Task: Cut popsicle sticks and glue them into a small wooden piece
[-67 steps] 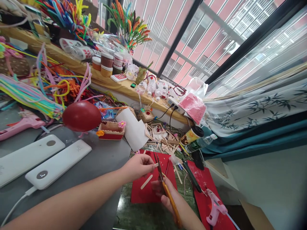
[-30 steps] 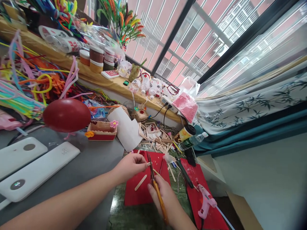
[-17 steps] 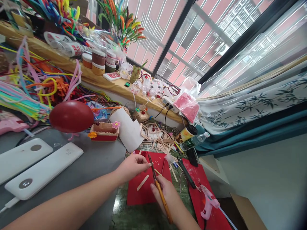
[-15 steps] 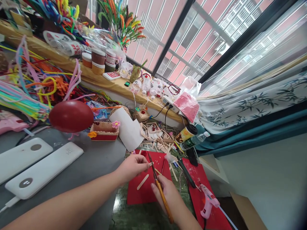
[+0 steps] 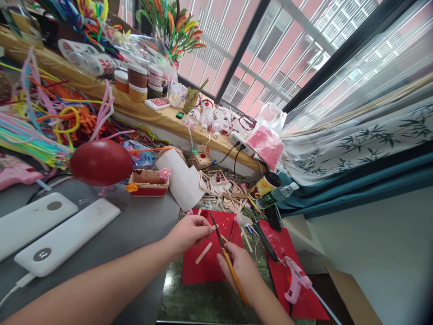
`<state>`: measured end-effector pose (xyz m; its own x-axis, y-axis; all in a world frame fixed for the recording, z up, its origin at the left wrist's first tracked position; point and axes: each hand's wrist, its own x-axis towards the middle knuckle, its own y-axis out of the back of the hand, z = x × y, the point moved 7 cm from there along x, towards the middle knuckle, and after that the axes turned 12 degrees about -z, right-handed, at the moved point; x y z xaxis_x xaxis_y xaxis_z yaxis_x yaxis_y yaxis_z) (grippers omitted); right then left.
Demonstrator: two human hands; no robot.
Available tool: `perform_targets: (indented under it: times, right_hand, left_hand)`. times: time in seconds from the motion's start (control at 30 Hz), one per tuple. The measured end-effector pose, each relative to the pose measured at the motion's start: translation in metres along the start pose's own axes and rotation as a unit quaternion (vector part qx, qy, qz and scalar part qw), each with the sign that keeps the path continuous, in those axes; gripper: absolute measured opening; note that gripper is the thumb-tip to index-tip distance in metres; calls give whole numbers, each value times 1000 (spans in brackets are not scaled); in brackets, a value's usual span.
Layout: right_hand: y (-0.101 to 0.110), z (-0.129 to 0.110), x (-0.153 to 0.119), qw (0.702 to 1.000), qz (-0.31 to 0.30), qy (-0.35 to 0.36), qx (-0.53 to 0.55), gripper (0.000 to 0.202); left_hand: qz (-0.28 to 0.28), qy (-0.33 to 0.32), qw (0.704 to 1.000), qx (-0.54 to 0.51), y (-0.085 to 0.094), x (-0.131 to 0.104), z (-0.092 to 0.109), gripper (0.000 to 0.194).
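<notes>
My left hand (image 5: 194, 230) pinches a small pale piece of wooden stick (image 5: 214, 227) between thumb and fingertips. Against that piece lies the dark blade of a knife (image 5: 233, 273) with a long amber-brown handle. My right hand (image 5: 241, 266) is closed round the handle. A short pale stick also shows by the right fingers; whether they hold it cannot be made out. Both hands are above a red sheet (image 5: 199, 271), where a cut wooden craft stick (image 5: 203, 253) and small chips lie.
Loose craft sticks (image 5: 233, 194) are heaped behind the red sheet. To the right are a pink glue gun (image 5: 296, 282), a water bottle (image 5: 275, 196) and a patterned cup (image 5: 264, 186). At left sit a dark red balloon (image 5: 101, 162), a small box (image 5: 149, 184) and white power banks (image 5: 67, 237).
The view has shifted slightly. My hands keep nearly the same pose, with the blade still against the small piece of stick.
</notes>
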<state>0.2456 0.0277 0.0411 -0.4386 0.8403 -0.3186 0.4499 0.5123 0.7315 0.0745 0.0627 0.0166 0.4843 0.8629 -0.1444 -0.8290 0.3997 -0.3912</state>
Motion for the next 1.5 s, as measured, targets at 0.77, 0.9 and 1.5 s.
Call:
perform_targets:
  times: [0.77, 0.9, 1.5]
  right_hand:
    - [35, 67, -23, 976, 44, -150, -153, 14]
    - [39, 27, -28, 989, 122, -38, -77, 12]
    - [29, -55, 0, 945, 233, 159, 163, 17]
  left_hand:
    - [-24, -53, 998, -29, -7, -4, 13, 26]
    - [-22, -62, 997, -34, -9, -4, 8, 23]
    - [65, -114, 990, -54, -10, -9, 10, 21]
